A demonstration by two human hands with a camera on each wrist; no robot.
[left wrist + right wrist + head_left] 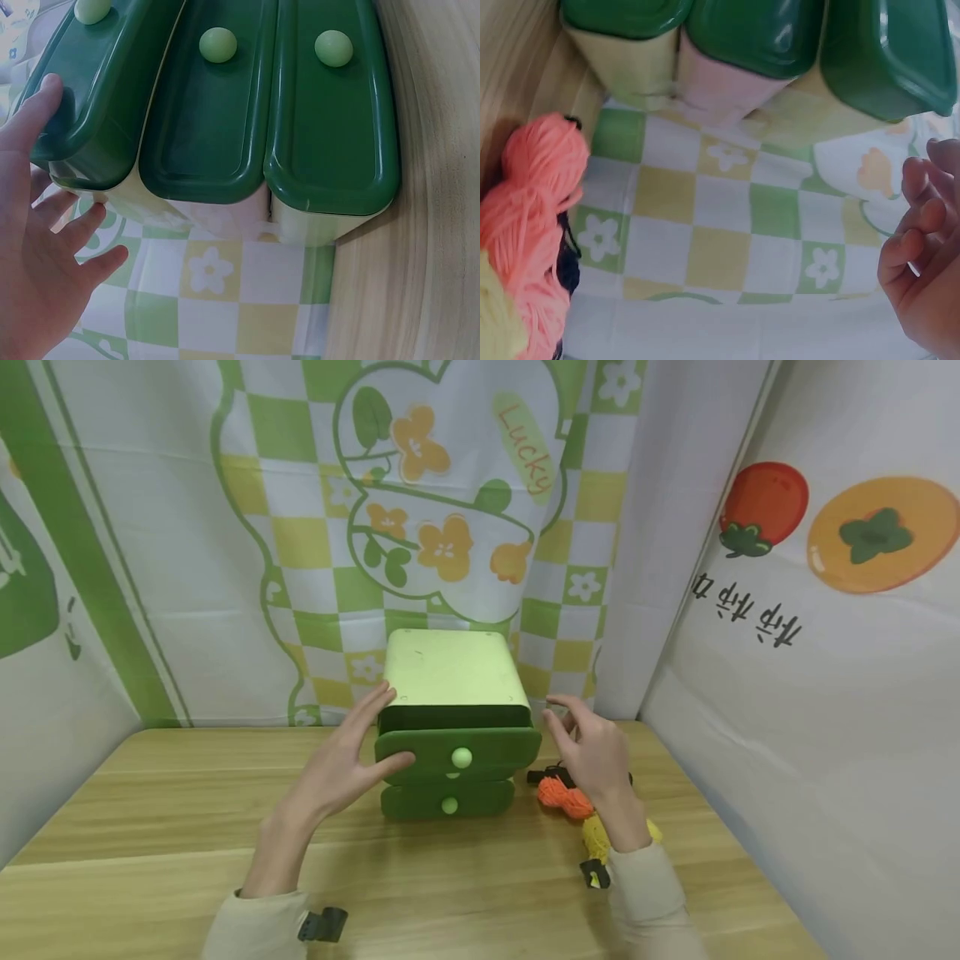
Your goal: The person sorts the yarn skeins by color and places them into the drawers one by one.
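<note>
A small chest of drawers [455,668] with a pale green top stands on the table, its top drawer [420,753] pulled partly out. The dark interior of that drawer shows no contents. Beside its left end is my left hand [341,772], fingers spread along the side and thumb over the green front; in the left wrist view the thumb lies by the front near a round knob [92,10]. To the right of the chest, my right hand [596,752] hovers apart from it, fingers loosely bent and holding nothing.
Under and beside the right forearm lie an orange yarn skein [564,798], a yellow yarn skein [597,837] and a black item [546,775], partly hidden. A patterned curtain [300,527] hangs behind the wooden table [187,827]. Both wrists carry black straps.
</note>
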